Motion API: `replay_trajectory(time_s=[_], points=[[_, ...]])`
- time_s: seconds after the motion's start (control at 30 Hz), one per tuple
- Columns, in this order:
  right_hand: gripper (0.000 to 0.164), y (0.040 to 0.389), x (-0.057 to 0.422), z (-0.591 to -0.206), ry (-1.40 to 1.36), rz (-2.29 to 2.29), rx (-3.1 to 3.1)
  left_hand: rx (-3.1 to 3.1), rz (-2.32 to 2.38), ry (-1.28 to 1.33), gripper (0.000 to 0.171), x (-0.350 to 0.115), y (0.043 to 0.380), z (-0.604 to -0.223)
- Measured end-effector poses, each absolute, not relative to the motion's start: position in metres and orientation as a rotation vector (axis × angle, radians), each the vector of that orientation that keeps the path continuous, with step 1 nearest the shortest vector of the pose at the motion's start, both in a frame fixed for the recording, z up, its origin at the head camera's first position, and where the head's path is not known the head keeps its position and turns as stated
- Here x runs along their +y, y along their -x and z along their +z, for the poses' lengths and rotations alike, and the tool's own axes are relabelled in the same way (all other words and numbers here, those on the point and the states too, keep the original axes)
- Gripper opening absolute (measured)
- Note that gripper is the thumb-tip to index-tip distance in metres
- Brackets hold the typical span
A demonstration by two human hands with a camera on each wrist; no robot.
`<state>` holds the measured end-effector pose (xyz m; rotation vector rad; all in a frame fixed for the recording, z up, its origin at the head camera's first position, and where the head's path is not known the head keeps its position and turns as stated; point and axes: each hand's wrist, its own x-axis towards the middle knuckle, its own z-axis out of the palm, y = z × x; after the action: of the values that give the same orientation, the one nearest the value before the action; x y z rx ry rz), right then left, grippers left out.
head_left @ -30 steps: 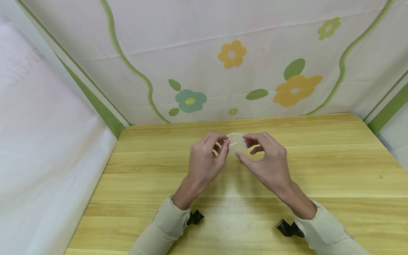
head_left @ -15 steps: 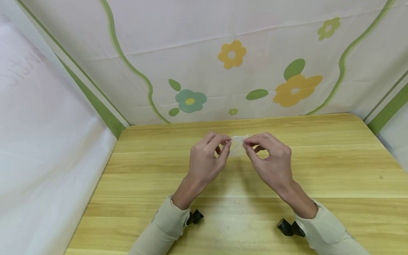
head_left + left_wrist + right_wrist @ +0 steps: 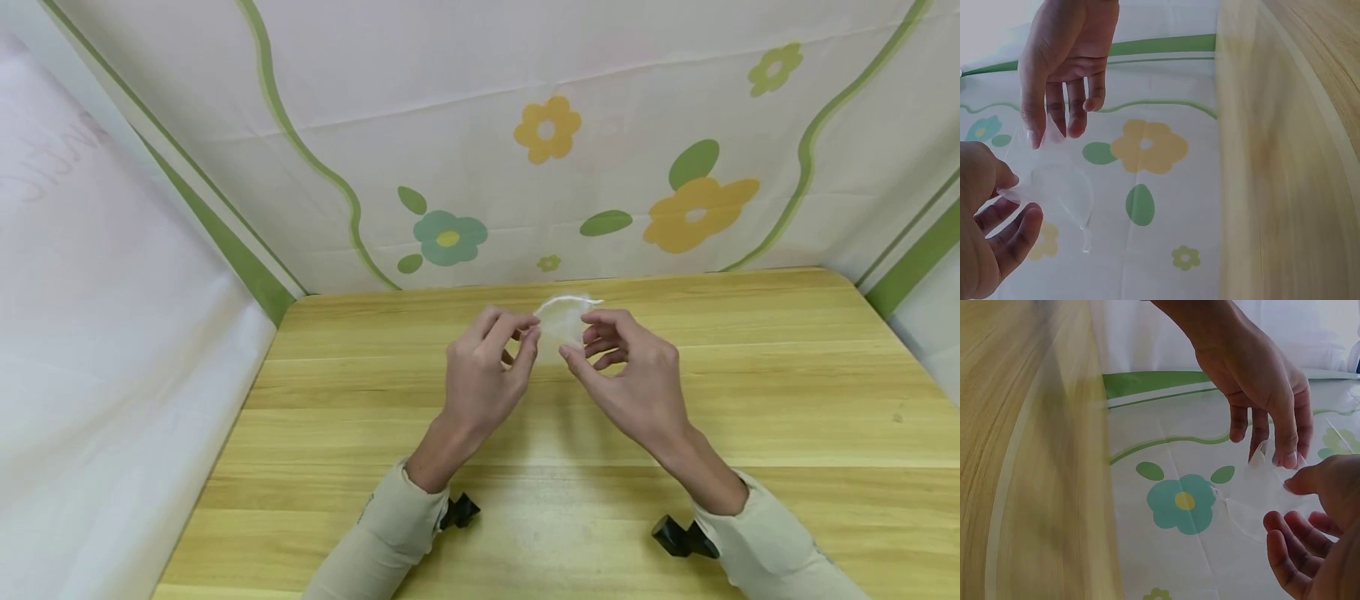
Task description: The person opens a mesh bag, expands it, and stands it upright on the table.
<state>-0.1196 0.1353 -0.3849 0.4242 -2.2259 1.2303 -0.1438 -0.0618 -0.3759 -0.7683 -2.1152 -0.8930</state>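
Note:
A thin, see-through piece of plastic film (image 3: 559,323) with a white curved edge is up between the two hands in the head view. My left hand (image 3: 483,367) pinches its left side between thumb and fingertips. On the other side my right hand (image 3: 633,375) has its thumb and fingers spread apart at the film's right side, close to or touching it. In the left wrist view the film (image 3: 1063,187) bulges in a loose rounded shape, a thin tail hanging from it. Its exact kind is hard to tell.
Both hands are over a wooden table (image 3: 585,508). Behind it hangs a white cloth (image 3: 465,108) printed with flowers, and another white cloth (image 3: 112,350) is at the left. Black mounts (image 3: 460,511) stick out by the sleeves.
The right thumb and fingers, pinched together half a second ago, have spread apart. The film's white edge has risen and now reaches over toward the right fingers. My left hand keeps its pinch.

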Motion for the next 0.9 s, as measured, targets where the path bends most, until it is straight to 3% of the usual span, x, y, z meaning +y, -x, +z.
replay_trajectory(time_s=[0.33, 0.63, 0.9], points=[[0.034, 0.1206, 0.1342, -0.3864, -0.465, 1.226, -2.145, -2.121, -0.921, 0.869, 0.02, -0.0601, 0.1417, -0.3778], [0.027, 0.1211, 0.1328, -0.3855, -0.471, 1.244, -2.105, -2.091, -0.942, 0.924, 0.017, -0.0592, 0.1433, -0.38], [0.03, 0.1211, 0.1323, -0.3857, -0.494, 1.288, -2.073, -2.041, -0.995, 0.95, 0.024, -0.0601, 0.1453, -0.3793]])
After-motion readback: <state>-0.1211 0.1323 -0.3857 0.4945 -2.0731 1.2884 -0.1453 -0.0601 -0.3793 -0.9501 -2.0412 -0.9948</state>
